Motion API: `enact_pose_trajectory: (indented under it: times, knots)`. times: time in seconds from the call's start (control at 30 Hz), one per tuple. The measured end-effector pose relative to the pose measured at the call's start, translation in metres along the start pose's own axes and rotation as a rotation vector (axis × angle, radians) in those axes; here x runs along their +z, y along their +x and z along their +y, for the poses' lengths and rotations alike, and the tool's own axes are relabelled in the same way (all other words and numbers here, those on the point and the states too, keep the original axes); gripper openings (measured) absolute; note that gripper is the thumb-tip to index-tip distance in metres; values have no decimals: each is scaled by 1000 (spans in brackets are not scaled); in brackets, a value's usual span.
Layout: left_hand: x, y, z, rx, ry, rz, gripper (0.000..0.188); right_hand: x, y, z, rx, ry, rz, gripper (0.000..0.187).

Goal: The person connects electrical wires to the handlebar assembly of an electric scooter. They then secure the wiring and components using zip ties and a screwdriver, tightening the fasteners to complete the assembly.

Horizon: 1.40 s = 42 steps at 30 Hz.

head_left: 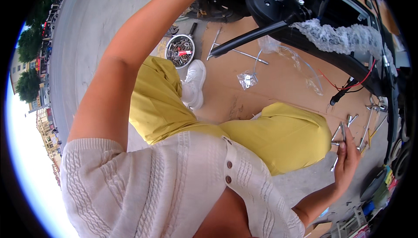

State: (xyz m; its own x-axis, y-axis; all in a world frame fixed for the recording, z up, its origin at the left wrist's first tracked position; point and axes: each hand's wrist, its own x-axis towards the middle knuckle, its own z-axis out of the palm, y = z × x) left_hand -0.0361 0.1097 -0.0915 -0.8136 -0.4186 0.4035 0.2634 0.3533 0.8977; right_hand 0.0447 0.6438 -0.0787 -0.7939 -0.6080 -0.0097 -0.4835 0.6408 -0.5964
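Observation:
My right hand (pixel 346 162) is at the right, beside my yellow-trousered knee, its fingers closed on a slim grey metal tool (pixel 343 132) whose exact kind I cannot make out. Close to it, several metal wrenches (pixel 352 119) lie on brown cardboard (pixel 226 98). My left arm (pixel 119 59) stretches up past the top edge, so the hand itself is out of sight. Above the cardboard is a black vehicle part (pixel 270 5), perhaps of a scooter, with clear bubble wrap (pixel 335 38) around one bar. Red and black wires (pixel 359 83) hang from it.
A round metal pan (pixel 193 46) full of bolts and nuts stands near my white shoe (pixel 195 83). A T-handled wrench (pixel 250 56) and a small clear bag of parts (pixel 247 80) lie on the cardboard. A black wheeled vehicle (pixel 222 1) is at the top; a street runs along the left.

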Motion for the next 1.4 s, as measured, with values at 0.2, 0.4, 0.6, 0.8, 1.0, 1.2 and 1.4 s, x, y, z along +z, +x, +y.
enact_pose_trajectory:
  times: [0.2, 0.4, 0.6, 0.8, 1.0, 1.2, 1.4]
  knots:
    - [8, 5, 2, 116, -79, -54, 44, 22, 95, -113, -370, -89, -19, 50]
    - [7, -1, -1, 66, -61, 34, 36, 62, 177, -176, -314, 418, -185, 33]
    - [0, -1, 9, -51, -51, 24, 42, 81, 248, -198, -319, 602, -32, 34]
    - [-1, -8, 26, -183, 17, -48, 44, 90, 285, -198, -287, 479, 111, 29]
    - [-2, -16, 14, 5, 101, -46, 44, 105, 298, -186, -310, 484, 147, 47]
    - [-9, -16, 5, -25, 301, -41, 42, 106, 300, -181, -416, 339, 177, 51]
    - [-9, -15, -1, -46, 173, -9, 44, 105, 300, -180, -438, 408, 192, 53]
